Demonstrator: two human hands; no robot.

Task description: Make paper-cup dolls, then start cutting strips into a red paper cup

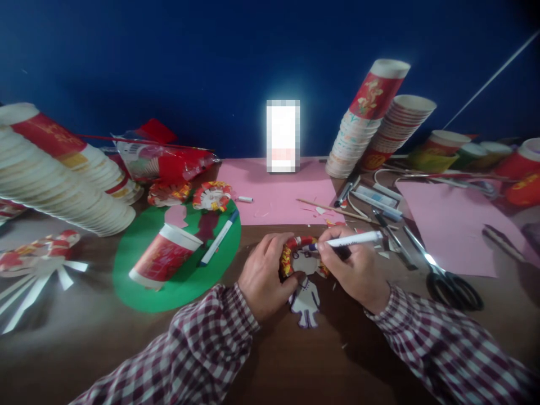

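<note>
A paper doll (306,301) lies on the brown table in front of me. Its white body is edged in purple, and curled red and yellow paper strips frame its pale round head. Dark lines are drawn on the face. My left hand (268,275) grips the doll at the left side of the head, its thumb near the neck. Pinched in my right hand (352,273) is a white marker (358,238), its dark tip at the upper part of the head. The right edge of the head is partly hidden by my right hand.
Scissors (449,287) and a cutter knife (394,239) lie right. A paper cup (165,256) and a capped marker (219,237) rest on green card (126,275). Stacked cups (354,138) stand behind; more cups (63,174) lean left. A bright blurred screen (283,135) stands behind pink paper (248,169).
</note>
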